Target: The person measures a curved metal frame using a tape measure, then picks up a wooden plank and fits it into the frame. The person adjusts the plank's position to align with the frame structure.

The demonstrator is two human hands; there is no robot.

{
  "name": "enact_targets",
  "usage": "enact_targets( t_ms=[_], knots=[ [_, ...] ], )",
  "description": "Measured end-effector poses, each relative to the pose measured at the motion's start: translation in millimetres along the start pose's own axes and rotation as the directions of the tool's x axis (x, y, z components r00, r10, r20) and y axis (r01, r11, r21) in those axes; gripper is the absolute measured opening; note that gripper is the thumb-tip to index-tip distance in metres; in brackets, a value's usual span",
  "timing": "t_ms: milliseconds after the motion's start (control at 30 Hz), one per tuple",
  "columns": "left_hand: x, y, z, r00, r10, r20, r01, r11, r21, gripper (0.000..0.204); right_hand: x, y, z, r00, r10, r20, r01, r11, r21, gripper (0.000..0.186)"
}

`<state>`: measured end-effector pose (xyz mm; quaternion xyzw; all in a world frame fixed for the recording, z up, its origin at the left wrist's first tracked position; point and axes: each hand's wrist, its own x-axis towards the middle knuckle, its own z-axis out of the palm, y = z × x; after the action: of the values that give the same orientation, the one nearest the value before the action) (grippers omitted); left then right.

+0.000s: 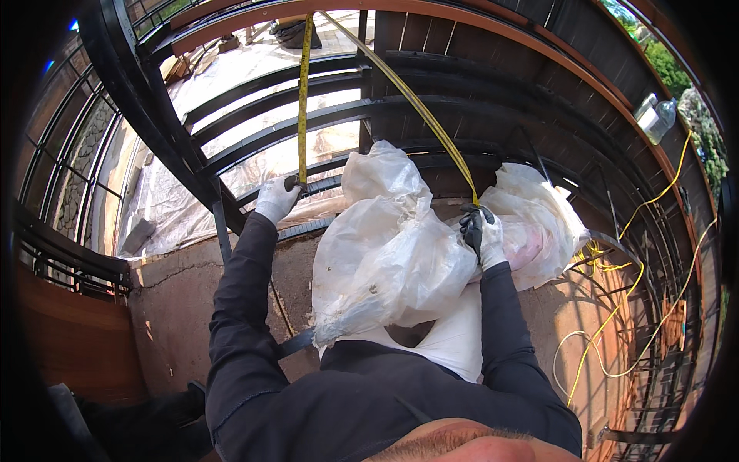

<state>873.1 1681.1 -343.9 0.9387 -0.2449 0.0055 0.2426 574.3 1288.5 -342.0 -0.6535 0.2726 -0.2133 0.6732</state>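
A yellow tape measure [303, 100] runs down from the brown top rail to my left hand [277, 200]. That hand, in a white glove with dark fingertips, is closed at the strip's lower end, beside a black metal bar. From the same spot on the rail, a second length of the yellow strip slants down to my right hand [485, 235]. Its gloved fingers are closed around the strip; whether the tape's case is in the palm is hidden. Crumpled translucent plastic sheeting [392, 239] covers my legs and lies between my forearms.
Curved black metal bars [285, 108] stand in front, under the brown rail [431, 9]. Beyond them, plastic sheeting [185, 208] covers the ground. A clear plastic container [656, 117] is at the upper right. Yellow cords [596, 346] hang and loop on the right.
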Motion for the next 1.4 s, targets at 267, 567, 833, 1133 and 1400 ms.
enact_targets(
  t_ms=[267,567,833,1133,1400],
  knots=[
    [0,-2,15,0.996,0.061,-0.064,-0.068,0.992,-0.109,0.035,-10,-11,9,0.995,-0.052,-0.091,0.043,0.994,-0.099,0.027],
    [8,3,10,0.986,0.014,-0.163,-0.031,0.994,-0.101,0.038,3,7,1,0.997,-0.076,0.001,0.074,0.971,-0.228,0.026],
    [18,41,-63,0.918,-0.018,-0.396,-0.072,0.975,-0.211,0.024,-18,-19,20,0.973,-0.225,0.049,0.228,0.913,-0.337,0.023],
    [47,59,-76,0.928,-0.055,-0.369,0.134,0.972,0.192,0.045,-33,-23,71,0.940,-0.335,0.070,0.328,0.824,-0.462,0.025],
    [67,37,-42,0.879,-0.064,-0.473,0.155,0.975,0.156,0.051,-28,-14,68,0.904,-0.407,0.133,0.411,0.738,-0.536,0.025]
  ],
)
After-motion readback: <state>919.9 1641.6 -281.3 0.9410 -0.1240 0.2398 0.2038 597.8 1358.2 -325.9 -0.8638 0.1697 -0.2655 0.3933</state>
